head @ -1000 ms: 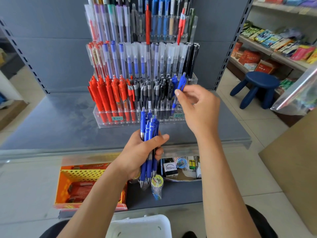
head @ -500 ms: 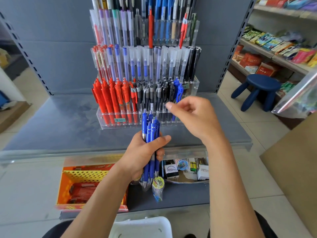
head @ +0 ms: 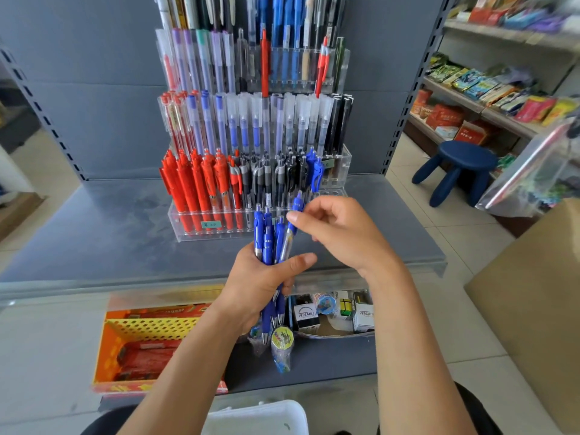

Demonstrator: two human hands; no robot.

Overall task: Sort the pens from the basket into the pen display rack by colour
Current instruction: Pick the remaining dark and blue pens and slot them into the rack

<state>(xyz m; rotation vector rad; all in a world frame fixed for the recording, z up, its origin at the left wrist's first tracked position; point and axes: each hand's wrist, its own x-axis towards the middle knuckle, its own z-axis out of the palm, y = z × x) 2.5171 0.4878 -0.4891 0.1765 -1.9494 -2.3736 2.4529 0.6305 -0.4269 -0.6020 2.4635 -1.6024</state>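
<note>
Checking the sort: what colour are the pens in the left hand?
Blue; the head view shows the pens gripped in the left hand.

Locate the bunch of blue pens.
Head view, centre: the bunch of blue pens stands upright in the left hand, in front of the rack; the right hand pinches one pen.

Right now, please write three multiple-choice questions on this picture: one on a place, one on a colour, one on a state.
1. Where in the rack's bottom row do the blue pens stand? A) left end B) centre C) right of the black pens
2. What colour is the bunch of pens in the left hand? A) red B) blue C) black
3. What does the right hand do? A) hangs empty B) pinches one pen of the bunch C) holds a red pen
Key: 1 C, they follow the black ones; 2 B, all show blue; 3 B, it grips one pen near the top.
</note>
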